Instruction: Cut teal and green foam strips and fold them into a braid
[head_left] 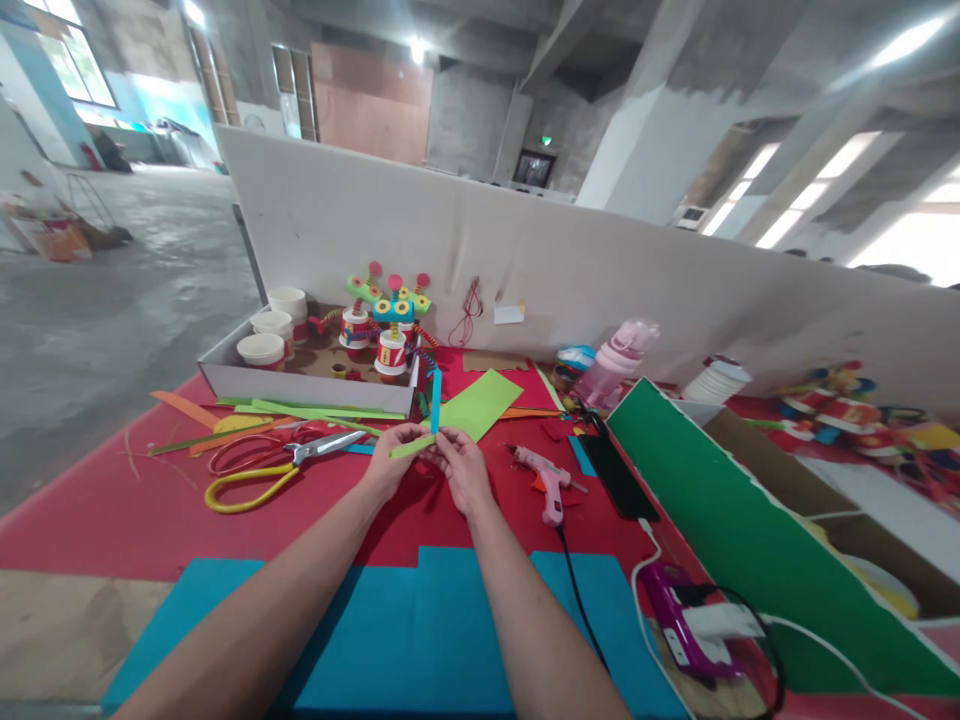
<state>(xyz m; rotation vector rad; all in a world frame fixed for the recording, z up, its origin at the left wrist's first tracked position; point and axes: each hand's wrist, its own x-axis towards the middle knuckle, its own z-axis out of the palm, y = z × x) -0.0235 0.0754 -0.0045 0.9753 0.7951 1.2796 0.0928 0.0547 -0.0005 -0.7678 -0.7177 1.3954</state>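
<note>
My left hand [399,455] pinches a narrow green paper strip [411,446] that slants across its fingers. A blue paper strip [436,400] stands upright where my two hands meet, crossing the end of the green one. My right hand [460,464] is closed at that crossing, its fingertips on the joined ends. Just behind my fingers lies a green paper sheet [484,400]. To the left rest scissors with yellow handles [251,485], and to the right a pink hot glue gun [551,485].
A shallow box [307,385] at the back left holds paper cups [262,350] and paper-cup robot figures [391,340]. Blue sheets [450,620] cover the front edge. On the right are a phone [619,475], a purple power strip [686,625], cables and a green board [750,540].
</note>
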